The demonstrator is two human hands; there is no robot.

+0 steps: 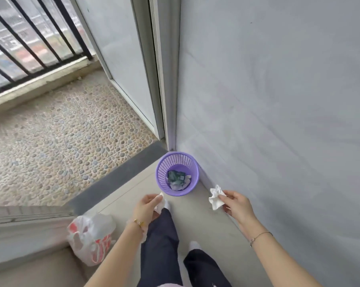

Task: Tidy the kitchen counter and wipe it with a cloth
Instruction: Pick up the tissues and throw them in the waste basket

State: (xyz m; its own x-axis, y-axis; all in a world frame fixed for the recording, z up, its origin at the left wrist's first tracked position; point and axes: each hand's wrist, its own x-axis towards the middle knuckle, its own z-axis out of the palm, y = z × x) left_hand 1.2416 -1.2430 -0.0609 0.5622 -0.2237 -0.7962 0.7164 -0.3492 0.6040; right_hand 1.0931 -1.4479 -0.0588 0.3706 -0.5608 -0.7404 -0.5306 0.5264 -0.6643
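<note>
Most of the tissue in the left hand is hidden behind its fingers. Green packet in purple wastebasket: label too small to read. View beyond railing blurred. Red print on plastic bag illegible. Both forearms cut off at bottom edge.

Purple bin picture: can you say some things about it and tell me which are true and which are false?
1. The purple bin stands on the floor beside the grey wall. True.
2. The purple bin is empty. False: a green wrapper and white scraps lie inside.
3. The right hand pinches a crumpled tissue. True.
4. The left hand holds nothing. False: it holds white paper.
5. A red and white plastic bag lies on the floor. True.
</note>
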